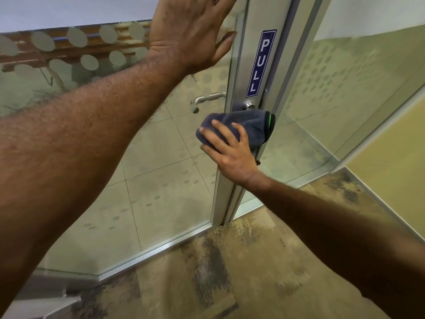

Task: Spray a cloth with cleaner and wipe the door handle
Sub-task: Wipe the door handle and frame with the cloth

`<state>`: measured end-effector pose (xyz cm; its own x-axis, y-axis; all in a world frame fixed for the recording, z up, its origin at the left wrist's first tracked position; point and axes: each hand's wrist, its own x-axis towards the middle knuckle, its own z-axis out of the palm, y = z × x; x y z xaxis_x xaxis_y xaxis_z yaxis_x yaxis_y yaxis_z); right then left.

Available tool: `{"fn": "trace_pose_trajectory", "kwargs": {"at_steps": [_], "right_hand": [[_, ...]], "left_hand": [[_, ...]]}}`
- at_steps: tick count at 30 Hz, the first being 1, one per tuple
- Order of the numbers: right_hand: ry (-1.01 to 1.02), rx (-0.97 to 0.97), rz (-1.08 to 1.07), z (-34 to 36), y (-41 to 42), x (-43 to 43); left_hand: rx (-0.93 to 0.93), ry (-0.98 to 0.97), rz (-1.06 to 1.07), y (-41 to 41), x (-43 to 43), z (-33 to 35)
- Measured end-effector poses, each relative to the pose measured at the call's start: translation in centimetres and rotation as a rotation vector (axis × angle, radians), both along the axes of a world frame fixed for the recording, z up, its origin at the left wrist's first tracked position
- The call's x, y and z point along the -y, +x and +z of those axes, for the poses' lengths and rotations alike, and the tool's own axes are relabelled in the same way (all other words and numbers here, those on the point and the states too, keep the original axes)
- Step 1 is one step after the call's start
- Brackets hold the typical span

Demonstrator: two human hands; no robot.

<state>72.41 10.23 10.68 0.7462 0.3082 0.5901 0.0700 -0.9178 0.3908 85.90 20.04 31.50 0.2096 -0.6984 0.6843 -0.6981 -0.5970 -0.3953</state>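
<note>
My right hand [226,150] grips a dark blue cloth [250,125] with a green edge, wrapped over the near door handle. Only the handle's round metal base [249,104] shows above the cloth; the lever itself is hidden. My left hand [188,31] presses flat with straight fingers against the glass door [161,157] near the metal door frame [243,65], well above the handle. A second lever handle [207,99] on the far side shows through the glass. No spray bottle is in view.
A blue PULL sign [261,63] is stuck on the frame above the handle. Frosted dots pattern the glass panels on both sides. Mottled brown carpet [230,261] covers the floor on my side; pale tiles lie beyond the glass.
</note>
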Motion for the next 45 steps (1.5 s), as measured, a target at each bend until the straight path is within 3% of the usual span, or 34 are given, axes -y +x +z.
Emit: {"fn": "trace_pose_trajectory", "kwargs": {"at_steps": [3, 6, 10, 13, 18, 24, 27, 30, 32, 35, 37, 41, 45], "right_hand": [[-0.272, -0.035, 0.176, 0.0, -0.6, 3.2], [-0.200, -0.034, 0.230, 0.4, -1.1, 5.5], [0.239, -0.028, 0.187, 0.5, -1.4, 6.3], [0.756, -0.019, 0.050, 0.9, -0.6, 6.2], [1.110, 0.008, 0.049, 0.2, 0.0, 5.4], [2.068, 0.398, 0.088, 1.8, 1.9, 0.8], [2.407, 0.547, -0.017, 3.0, 2.9, 0.2], [2.766, 0.389, -0.077, 4.4, 3.4, -0.1], [2.875, 0.304, -0.099, 5.1, 3.4, -0.1], [2.725, 0.321, -0.270, 5.7, 3.4, -2.0], [2.368, 0.433, -0.444, 5.1, 3.3, -4.1], [1.736, 0.504, -0.493, 3.3, 3.6, -7.5], [1.153, 0.363, -0.544, 1.1, 3.4, -7.6]], "left_hand": [[-0.053, 0.003, -0.014, -0.1, 0.0, -0.2], [-0.050, 0.006, 0.007, -0.1, 0.0, -0.2], [-0.039, 0.016, 0.004, 0.0, 0.1, -0.2], [-0.045, 0.016, 0.005, -0.1, 0.1, -0.1], [-0.024, 0.026, 0.002, 0.0, 0.2, 0.0], [-0.023, 0.008, -0.003, 0.1, 0.1, -0.1], [0.016, -0.011, -0.027, 0.1, 0.2, 0.0], [0.029, -0.015, -0.019, 0.0, 0.2, 0.2], [0.036, -0.008, -0.022, -0.1, 0.1, 0.3], [0.049, -0.001, -0.028, -0.3, 0.0, 0.6], [0.050, 0.000, -0.026, -0.5, 0.0, 0.7], [0.042, 0.009, -0.015, -0.5, 0.0, 0.7], [0.047, 0.000, -0.010, -0.5, 0.0, 0.7]]}}
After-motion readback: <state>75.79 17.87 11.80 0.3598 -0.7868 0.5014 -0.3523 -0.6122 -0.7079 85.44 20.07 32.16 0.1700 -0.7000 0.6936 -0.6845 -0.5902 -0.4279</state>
